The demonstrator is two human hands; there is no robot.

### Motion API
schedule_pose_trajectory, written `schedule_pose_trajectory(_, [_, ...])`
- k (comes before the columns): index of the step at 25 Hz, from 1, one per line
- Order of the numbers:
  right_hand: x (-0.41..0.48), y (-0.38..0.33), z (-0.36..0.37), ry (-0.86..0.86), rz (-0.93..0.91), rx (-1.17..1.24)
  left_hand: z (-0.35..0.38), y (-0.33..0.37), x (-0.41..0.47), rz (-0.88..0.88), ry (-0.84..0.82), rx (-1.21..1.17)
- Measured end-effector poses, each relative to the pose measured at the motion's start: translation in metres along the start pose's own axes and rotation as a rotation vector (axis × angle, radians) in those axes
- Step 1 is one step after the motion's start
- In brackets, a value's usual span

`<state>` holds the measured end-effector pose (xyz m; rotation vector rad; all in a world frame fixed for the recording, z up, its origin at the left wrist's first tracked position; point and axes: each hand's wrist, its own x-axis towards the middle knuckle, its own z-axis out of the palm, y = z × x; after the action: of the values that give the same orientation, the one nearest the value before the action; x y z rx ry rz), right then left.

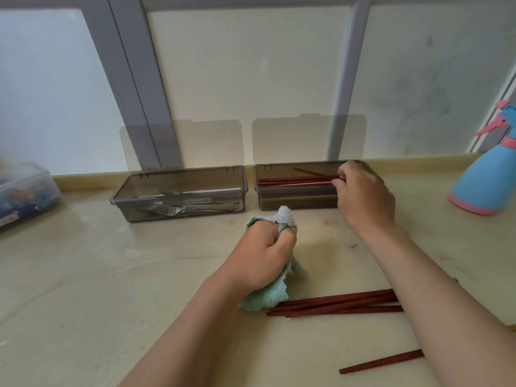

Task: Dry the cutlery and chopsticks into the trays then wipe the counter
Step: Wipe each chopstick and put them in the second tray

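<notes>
- Chopsticks [290, 179], dark red-brown, lie lengthwise in the far right tray [296, 201], whose lid stands open behind it.
- Right hand [363, 196] reaches over that tray's right end. Its grip is narrowed to a pinch, thumb and fingertips on the end of one chopstick [304, 184] among those in the tray.
- Left hand [262, 255] is near the middle of the surface [111, 275], its grip curled tight round a crumpled green-and-grey cloth [265, 298] that hangs below the fist.
- A loose bunch [335, 301] of the same sticks lies on the surface just right of the cloth's lower edge and runs under the right forearm. A single stick [381, 361] lies nearer, apart.
- The left tray [178, 216] holds forks [167, 209] and other cutlery.
- A blue-and-pink spray bottle [485, 174] stands at far right, and a clear lidded box [25, 188] sits at the left edge.
</notes>
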<state>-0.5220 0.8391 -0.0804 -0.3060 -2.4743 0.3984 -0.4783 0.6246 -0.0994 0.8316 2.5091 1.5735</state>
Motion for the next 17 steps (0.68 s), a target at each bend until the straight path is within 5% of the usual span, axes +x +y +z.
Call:
schedule_pose_trajectory(12, [-0.004, -0.001, -0.016, -0.245, -0.062, -0.05, -0.001, 0.002, -0.001, -0.009, 0.027, 0.042])
schedule_pose_trajectory(17, [-0.022, 0.0, -0.056, -0.928, -0.265, 0.2, -0.006, 0.009, 0.001, -0.046, 0.18, -0.05])
